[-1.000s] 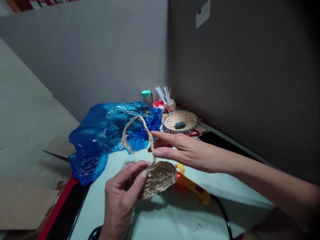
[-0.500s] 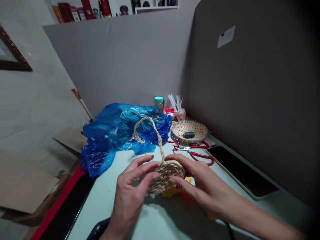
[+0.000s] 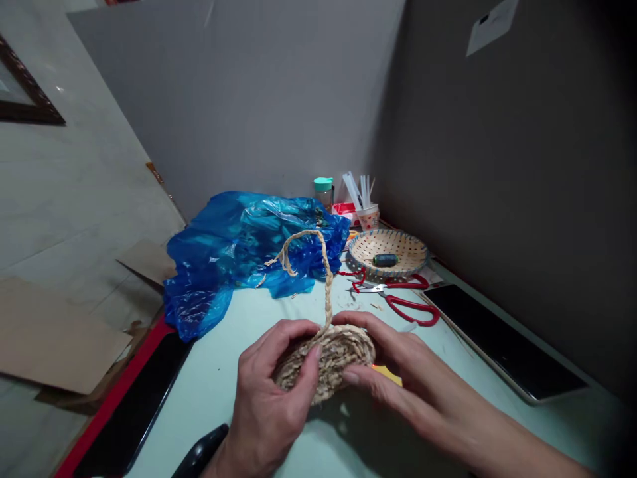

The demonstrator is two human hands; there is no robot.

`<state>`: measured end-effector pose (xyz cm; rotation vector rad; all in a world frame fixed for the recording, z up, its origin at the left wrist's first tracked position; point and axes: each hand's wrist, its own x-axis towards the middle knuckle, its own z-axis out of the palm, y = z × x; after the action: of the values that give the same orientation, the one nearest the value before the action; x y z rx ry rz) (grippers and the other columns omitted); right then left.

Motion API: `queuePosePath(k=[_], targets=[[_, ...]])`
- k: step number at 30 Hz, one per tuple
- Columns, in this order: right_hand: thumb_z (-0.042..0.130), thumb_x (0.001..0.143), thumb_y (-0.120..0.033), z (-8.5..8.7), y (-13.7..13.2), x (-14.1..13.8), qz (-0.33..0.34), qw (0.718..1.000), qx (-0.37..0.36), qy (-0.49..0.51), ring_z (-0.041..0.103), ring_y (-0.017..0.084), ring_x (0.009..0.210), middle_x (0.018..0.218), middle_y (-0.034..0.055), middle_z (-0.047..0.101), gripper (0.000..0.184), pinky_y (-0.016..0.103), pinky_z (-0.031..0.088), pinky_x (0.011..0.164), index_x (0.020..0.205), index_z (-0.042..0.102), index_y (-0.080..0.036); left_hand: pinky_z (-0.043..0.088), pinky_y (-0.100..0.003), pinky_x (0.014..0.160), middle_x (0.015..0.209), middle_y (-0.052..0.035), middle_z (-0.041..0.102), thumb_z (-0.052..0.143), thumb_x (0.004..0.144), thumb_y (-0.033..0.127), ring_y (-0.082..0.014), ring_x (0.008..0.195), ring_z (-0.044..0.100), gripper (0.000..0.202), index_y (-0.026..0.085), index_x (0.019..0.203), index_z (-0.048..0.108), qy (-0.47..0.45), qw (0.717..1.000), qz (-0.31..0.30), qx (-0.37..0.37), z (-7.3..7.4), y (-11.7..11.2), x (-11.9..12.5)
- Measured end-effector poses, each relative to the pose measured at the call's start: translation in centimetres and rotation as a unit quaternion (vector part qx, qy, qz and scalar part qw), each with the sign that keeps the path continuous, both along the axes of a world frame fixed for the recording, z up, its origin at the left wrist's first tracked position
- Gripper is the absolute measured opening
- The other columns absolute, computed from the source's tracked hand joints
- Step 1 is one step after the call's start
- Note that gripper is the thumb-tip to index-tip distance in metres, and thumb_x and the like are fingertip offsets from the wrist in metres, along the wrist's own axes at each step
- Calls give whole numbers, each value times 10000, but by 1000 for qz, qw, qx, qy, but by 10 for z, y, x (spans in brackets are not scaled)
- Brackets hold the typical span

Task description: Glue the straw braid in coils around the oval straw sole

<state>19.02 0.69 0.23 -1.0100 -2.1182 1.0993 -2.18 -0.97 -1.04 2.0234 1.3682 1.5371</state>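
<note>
Between my hands is an oval coil of braided straw (image 3: pixel 334 364), tilted up above the table. My left hand (image 3: pixel 279 392) grips its left side, thumb across the front face and fingers behind the top edge. On the other side my right hand (image 3: pixel 398 365) pinches the coil, fingers over the upper right rim and thumb at the lower front. The braid's loose tail (image 3: pixel 328 285) rises from the top of the coil and curls to the left, its end frayed. Something yellow (image 3: pixel 388 375) shows partly behind my right hand.
A crumpled blue plastic bag (image 3: pixel 209 259) covers the back left. Red-handled scissors (image 3: pixel 411 309) lie near a woven basket (image 3: pixel 415 255) holding a dark thread spool (image 3: pixel 385 259). A black-screened tablet (image 3: pixel 502 338) lies at right. Behind are a straw-filled cup (image 3: pixel 368 218) and a green-lidded jar (image 3: pixel 323 192).
My view has tipped downward a little. My left fingers have closed in around the coil's top edge, and its thumb now points more upward. The braid's tail has shifted.
</note>
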Motion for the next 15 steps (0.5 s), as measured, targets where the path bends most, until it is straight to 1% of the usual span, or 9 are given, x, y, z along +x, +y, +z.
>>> queuePosePath(k=[2,3,4,5,6,7,9,11,15], targets=[[495,1056,-563,0,1,13,-29,999,10,-36,633,195,1097,1214,44,661,506,262,519,877,1490,464,-305,607,-163,720,866,12,790,663,871,130,-118,749,769,142,215,966,725,-5,1000,15,10,-3,1,-2],[473,1054,-587,-2,2,21,-47,997,18,-58,638,211,1109,1216,55,662,486,273,524,871,1442,518,-297,605,-164,723,865,16,785,667,872,134,-117,751,765,140,221,966,722,-8,999,28,16,-4,1,-4],[439,1058,-606,-6,3,29,-60,993,22,-95,647,216,1075,1192,65,668,452,284,521,857,1322,600,-276,605,-169,729,868,18,782,671,874,138,-119,755,762,137,225,968,720,-11,999,43,20,-4,2,-5],[398,1059,-630,-12,3,36,-58,988,24,-142,654,218,988,1127,81,676,475,298,509,803,1173,652,-245,605,-177,735,874,16,779,674,878,144,-123,761,760,133,228,971,718,-15,998,57,23,-5,3,-6],[377,1044,-677,-19,4,41,-65,978,16,-199,641,210,857,1023,88,673,542,315,481,743,1025,668,-220,605,-184,741,879,14,776,675,882,151,-127,766,758,128,230,974,716,-18,997,69,25,-5,4,-8],[374,1018,-727,-27,4,45,-73,964,8,-254,618,208,796,976,89,656,592,335,453,718,956,660,-213,604,-189,744,880,14,773,676,886,155,-129,771,755,124,231,976,713,-20,996,80,27,-6,5,-9],[430,973,-773,-41,2,45,-50,955,-21,-293,610,211,833,1028,79,638,588,343,435,742,1048,644,-230,598,-186,742,875,17,766,681,884,152,-127,767,746,127,235,977,707,-14,995,95,35,-5,6,-10],[385,1001,-723,-49,-2,39,-37,947,-28,-317,598,223,862,1049,90,623,555,360,424,763,1081,607,-220,591,-180,748,873,20,761,680,877,131,-123,775,739,148,236,980,700,-2,994,101,51,-5,6,-10],[373,1016,-610,-47,-6,29,-41,939,-54,-338,575,218,799,982,92,629,459,359,404,725,1056,589,-207,582,-175,785,905,17,756,665,875,91,-122,825,734,201,236,1012,684,14,992,96,85,-5,6,-11]])
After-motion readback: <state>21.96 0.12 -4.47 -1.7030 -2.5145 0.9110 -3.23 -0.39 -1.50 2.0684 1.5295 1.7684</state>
